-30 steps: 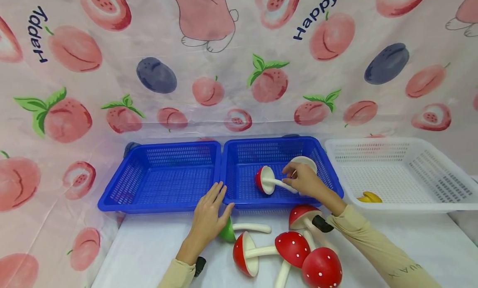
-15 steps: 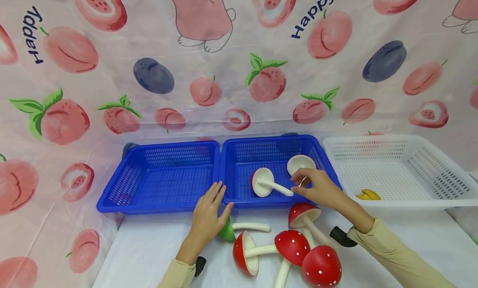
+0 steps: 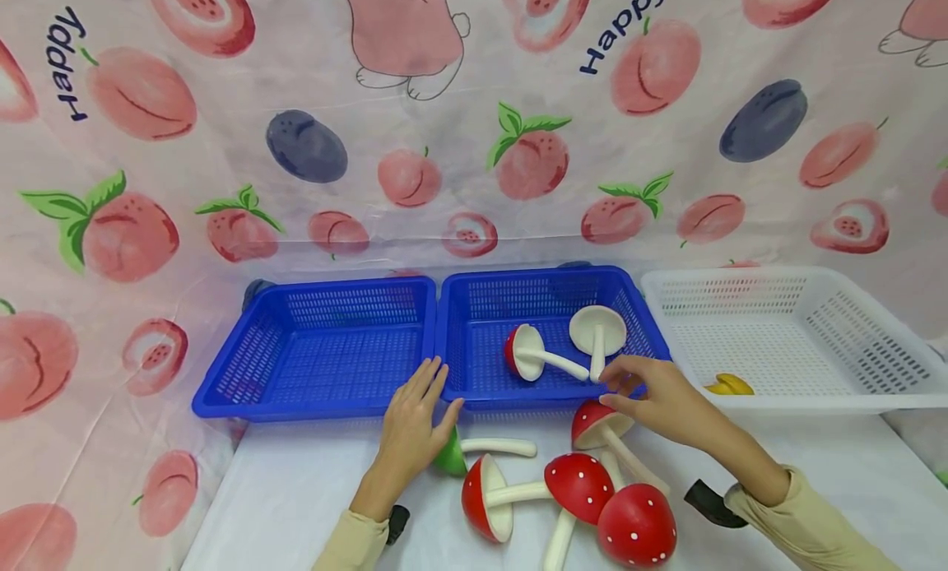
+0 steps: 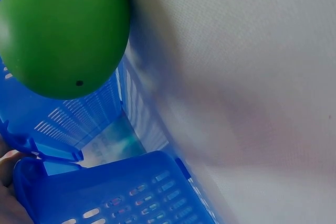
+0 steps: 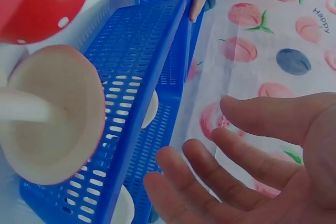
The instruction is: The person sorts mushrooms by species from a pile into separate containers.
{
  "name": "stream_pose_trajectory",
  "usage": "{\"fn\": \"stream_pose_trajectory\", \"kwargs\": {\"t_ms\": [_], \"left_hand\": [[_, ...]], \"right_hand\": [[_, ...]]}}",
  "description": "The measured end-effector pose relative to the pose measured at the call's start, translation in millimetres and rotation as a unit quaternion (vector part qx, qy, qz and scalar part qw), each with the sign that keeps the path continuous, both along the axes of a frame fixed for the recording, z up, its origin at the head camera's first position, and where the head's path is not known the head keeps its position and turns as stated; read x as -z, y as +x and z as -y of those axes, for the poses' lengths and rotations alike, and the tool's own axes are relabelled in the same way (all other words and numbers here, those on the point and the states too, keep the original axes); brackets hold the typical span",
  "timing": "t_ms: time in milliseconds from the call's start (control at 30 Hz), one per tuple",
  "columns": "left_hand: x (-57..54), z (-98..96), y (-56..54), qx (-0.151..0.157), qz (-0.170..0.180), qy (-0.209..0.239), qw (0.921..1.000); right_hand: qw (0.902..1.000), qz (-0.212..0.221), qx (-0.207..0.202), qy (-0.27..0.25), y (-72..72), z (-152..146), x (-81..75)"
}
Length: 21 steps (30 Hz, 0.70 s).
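Observation:
Two toy mushrooms lie in the middle blue basket (image 3: 481,396): a red-capped mushroom (image 3: 524,353) on its side and another mushroom (image 3: 597,328) showing its pale underside. My right hand (image 3: 666,398) hovers over that basket's front right rim, fingers loosely bent, holding nothing; the right wrist view shows the palm and spread fingers (image 5: 210,163) bare. My left hand (image 3: 415,423) rests with straight fingers at the rims where the two blue baskets meet. Below it a green mushroom (image 4: 65,35) lies on the table, its cap partly hidden by the hand in the head view.
Several red, white-spotted mushrooms (image 3: 637,526) lie in front of the middle basket. The left blue basket (image 3: 311,413) stands beside it. At the right, a white basket (image 3: 815,406) holds a small yellow thing (image 3: 731,384). A fruit-print cloth (image 3: 444,143) hangs behind.
My right hand has let go of the red-capped mushroom and drawn back toward the right and front. That mushroom has rocked slightly in the middle basket. My left hand stays put.

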<state>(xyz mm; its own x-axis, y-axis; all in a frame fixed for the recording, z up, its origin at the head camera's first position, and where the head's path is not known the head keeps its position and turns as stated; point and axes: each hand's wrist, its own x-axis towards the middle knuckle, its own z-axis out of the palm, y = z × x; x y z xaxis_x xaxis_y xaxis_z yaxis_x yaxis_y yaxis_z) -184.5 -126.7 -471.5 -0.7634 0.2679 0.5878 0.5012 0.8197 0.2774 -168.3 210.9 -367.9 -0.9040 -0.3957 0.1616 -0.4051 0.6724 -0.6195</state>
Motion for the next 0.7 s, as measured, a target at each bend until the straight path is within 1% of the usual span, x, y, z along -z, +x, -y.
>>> {"fn": "stream_pose_trajectory", "kwargs": {"t_ms": [200, 400, 467, 700], "left_hand": [[-0.4, 0.1, -0.6, 0.001, -0.003, 0.001, 1.0], [-0.9, 0.0, 0.1, -0.003, 0.002, -0.001, 1.0], [-0.8, -0.3, 0.1, -0.003, 0.005, -0.002, 1.0], [-0.9, -1.0, 0.7, -0.002, 0.005, 0.002, 1.0]], "right_hand": [[0.9997, 0.011, 0.02, 0.007, 14.6, -3, 4.3], [0.9986, 0.017, 0.05, 0.01, 24.4, -3, 11.4], [0.9979, 0.023, 0.06, 0.01, 26.4, -4, 15.6], [0.9942, 0.065, 0.084, 0.018, 30.7, -5, 36.1]]}}
